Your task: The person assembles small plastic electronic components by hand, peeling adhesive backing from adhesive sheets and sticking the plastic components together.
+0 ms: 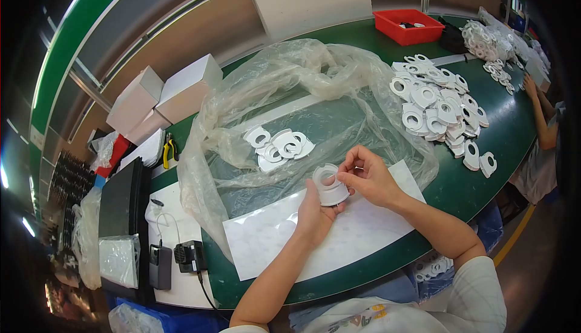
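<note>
A white plastic part with a round hole [332, 195] rests in my left hand [315, 215], its fingers wrapped under and round the lower edge. My right hand [367, 178] is at the part's upper right rim, thumb and fingers pinched together; whatever is between those fingertips is too small to make out. Beneath both hands lies a white sheet with faint round marks [266, 242]. Beyond it, a clear plastic bag [203, 151] is spread over the table, with several similar white parts [272, 147] grouped within its outline.
A large heap of white parts [433, 100] covers the green table [505, 112] at right. Behind it stands a red bin [408, 27]. White boxes [187, 88], yellow-handled pliers [169, 153] and a black device with a cable [190, 255] are at left. Another person's arm [541, 112] reaches in at far right.
</note>
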A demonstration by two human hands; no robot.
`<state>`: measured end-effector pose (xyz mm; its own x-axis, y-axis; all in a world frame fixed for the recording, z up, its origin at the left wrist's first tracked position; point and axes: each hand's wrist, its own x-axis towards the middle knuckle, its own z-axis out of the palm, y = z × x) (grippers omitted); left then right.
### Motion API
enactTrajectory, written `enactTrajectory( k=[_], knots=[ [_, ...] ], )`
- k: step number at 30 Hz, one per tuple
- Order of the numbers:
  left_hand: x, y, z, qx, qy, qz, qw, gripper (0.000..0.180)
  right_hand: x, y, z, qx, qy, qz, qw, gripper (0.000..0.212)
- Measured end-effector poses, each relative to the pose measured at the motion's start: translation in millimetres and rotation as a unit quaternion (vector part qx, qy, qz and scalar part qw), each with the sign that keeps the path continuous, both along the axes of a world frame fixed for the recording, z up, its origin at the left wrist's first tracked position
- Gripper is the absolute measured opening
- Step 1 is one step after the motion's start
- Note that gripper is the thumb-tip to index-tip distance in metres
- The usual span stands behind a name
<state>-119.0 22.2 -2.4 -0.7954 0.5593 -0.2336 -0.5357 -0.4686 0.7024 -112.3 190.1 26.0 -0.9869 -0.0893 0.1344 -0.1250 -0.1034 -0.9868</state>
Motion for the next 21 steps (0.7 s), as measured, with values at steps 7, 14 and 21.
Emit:
enactTrajectory(
  k=[7, 14, 21],
  knots=[
    [0.3, 1.4, -0.4, 0.012, 0.004, -0.004, 1.000, 0.059, -0.2, 0.5, -2.0, 0.001, -0.005, -0.004, 1.000, 0.022],
    [-0.9, 0.9, -2.2, 0.010, 0.007, -0.004, 1.000, 0.059, -1.4, -0.4, -1.0, -0.001, -0.008, 0.001, 1.000, 0.021],
    [-0.2, 1.4, -1.0, 0.009, 0.006, 0.000, 1.000, 0.058, -1.1, -0.5, -1.0, -0.011, -0.011, -0.002, 1.000, 0.021]
  ],
)
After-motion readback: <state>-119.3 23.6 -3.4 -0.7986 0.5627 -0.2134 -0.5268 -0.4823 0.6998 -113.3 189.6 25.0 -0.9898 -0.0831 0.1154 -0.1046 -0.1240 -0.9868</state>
